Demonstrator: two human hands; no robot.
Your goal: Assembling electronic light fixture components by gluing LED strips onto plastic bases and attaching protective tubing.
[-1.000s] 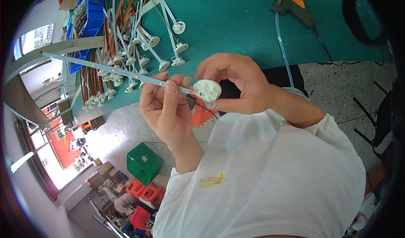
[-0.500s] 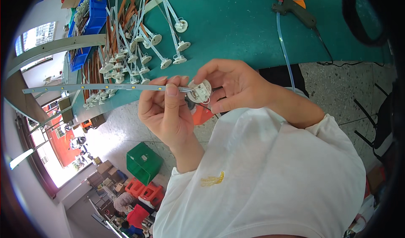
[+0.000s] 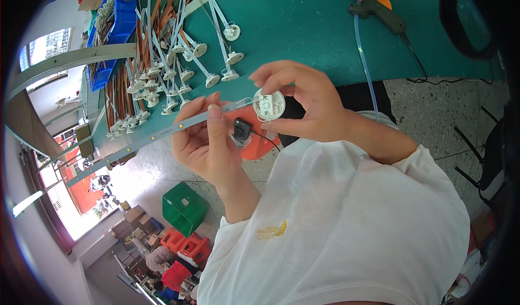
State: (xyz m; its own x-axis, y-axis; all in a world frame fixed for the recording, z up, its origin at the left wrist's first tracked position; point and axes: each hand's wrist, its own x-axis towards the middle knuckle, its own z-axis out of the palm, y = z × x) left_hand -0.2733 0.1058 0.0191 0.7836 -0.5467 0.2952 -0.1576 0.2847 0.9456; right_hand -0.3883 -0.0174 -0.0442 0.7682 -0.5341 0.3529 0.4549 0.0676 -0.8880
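A green desk (image 3: 303, 31) is filling the far side, with a glue gun (image 3: 382, 11) lying at its right and disc-ended strips (image 3: 231, 32) crowding its left, near a blue bin (image 3: 125, 12). Just off its near edge, the left hand (image 3: 203, 134) is pinching a light strip (image 3: 154, 138) between thumb and curled fingers; the half-open right hand (image 3: 303, 102) is gripping the wired white disc (image 3: 270, 106) by its rim. At near left, a green crate (image 3: 184, 210) is standing on the speckled floor (image 3: 428, 123), and what appears to be a person in red (image 3: 176, 275), too small to make out well, is staying beside red stools (image 3: 195, 249).
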